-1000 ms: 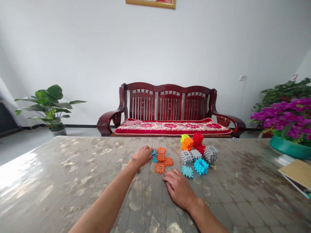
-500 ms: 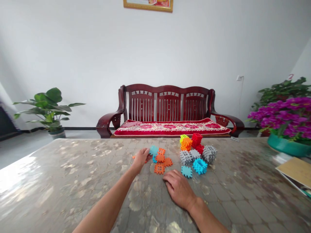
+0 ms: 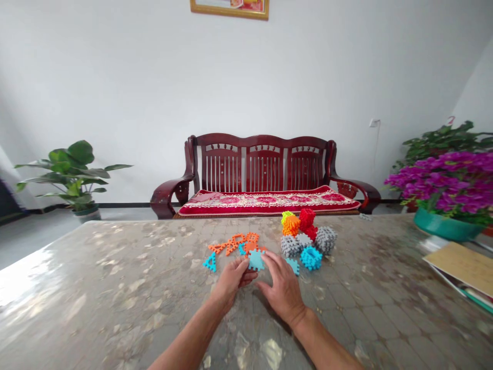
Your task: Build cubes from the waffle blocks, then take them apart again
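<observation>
A light blue square toy tile (image 3: 256, 260) with notched edges is pinched between the thumb and fingers of my left hand (image 3: 232, 280), raised over the table. My right hand (image 3: 284, 288) is close on its right side, thumb and fingers apart; the fingertips reach the tile's right edge, and whether they touch it I cannot tell. Behind the hands lie several orange tiles (image 3: 239, 239), partly covered. A blue triangular tile (image 3: 210, 262) lies left of them. Another light blue tile (image 3: 293, 266) shows partly behind my right hand.
Stacked clusters of pieces in grey (image 3: 325, 240), blue (image 3: 311, 258), orange (image 3: 291, 225) and red (image 3: 307, 219) stand at the right. A flower pot (image 3: 442, 224) and papers (image 3: 462, 267) sit near the table's right edge. A wooden bench (image 3: 265, 169) stands beyond the table (image 3: 127, 303).
My left hand has picked up the light blue tile from the pile and brought it nearer and to the right. My right hand has lifted and its fingers have spread toward the tile.
</observation>
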`<control>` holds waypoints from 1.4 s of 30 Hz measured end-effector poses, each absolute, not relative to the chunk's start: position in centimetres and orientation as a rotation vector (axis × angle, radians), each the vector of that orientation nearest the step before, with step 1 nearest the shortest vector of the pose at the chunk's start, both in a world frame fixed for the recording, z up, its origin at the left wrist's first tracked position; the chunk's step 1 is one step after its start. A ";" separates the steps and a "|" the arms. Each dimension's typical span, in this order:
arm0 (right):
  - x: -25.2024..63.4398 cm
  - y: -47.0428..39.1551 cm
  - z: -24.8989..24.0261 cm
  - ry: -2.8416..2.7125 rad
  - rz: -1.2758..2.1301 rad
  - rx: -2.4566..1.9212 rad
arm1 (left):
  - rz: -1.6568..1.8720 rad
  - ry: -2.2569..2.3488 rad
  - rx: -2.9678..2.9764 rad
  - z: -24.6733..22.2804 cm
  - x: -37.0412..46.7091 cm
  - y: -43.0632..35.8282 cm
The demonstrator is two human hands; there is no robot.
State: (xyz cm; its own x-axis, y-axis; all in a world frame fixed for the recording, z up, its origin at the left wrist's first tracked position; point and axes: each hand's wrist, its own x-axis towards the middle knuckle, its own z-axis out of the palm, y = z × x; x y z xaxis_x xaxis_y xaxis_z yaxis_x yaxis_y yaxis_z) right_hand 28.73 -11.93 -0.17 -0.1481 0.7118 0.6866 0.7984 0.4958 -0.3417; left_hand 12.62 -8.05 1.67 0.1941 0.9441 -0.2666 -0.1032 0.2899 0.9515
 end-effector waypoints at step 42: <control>37.8 -11.0 1.8 -1.960 -0.362 -1.736 | 1.100 1.304 1.428 -1.4 11.4 -7.5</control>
